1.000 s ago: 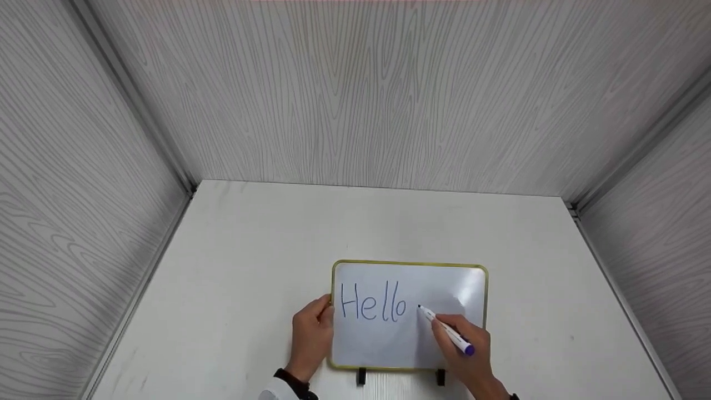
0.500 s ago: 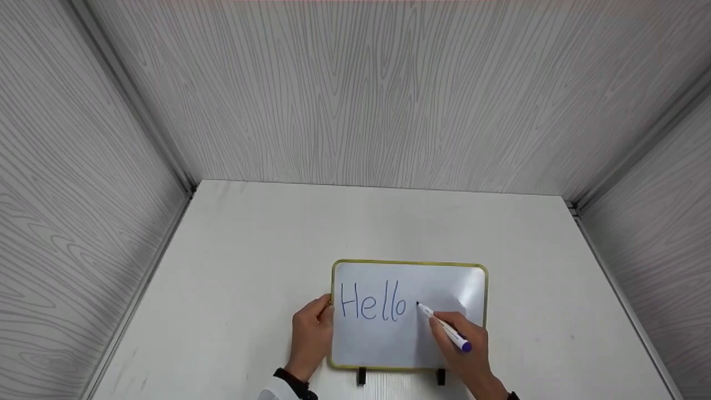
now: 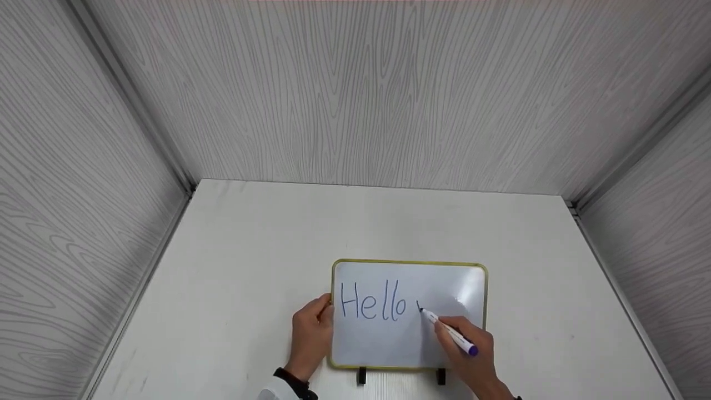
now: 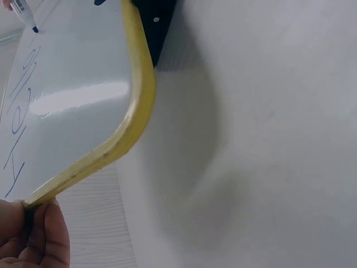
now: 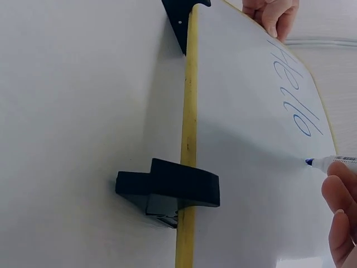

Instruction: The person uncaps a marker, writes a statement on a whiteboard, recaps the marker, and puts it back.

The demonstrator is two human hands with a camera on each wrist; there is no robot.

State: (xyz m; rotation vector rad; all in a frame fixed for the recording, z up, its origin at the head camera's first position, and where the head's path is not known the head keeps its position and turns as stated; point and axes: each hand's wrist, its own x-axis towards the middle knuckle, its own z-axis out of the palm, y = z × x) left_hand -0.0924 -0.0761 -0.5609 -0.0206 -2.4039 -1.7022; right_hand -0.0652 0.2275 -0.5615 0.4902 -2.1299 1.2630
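Note:
A small whiteboard (image 3: 383,344) with a yellow frame stands tilted on black feet, bearing the word "Hello" (image 3: 373,303) in blue ink. My left hand (image 3: 312,333) grips its left edge, thumb and fingers pinching the yellow frame (image 4: 83,162) in the left wrist view. My right hand (image 3: 471,350) holds a white marker (image 3: 447,330) with a purple end, in a writing grip. Its dark tip (image 5: 310,162) meets the board right of the "o", at the lower end of a short slanting stroke (image 3: 419,305).
Two black stand feet (image 3: 361,376) hold the board's lower edge; the right wrist view shows one foot (image 5: 173,187) close up. Around it spreads a white tabletop (image 3: 250,250), bounded by grey wood-grain panels at the back (image 3: 355,100) and both sides.
The marker tip rose slightly, then moved down and a little right, leaving a short new stroke after "Hello". My left hand and the whiteboard have kept their places.

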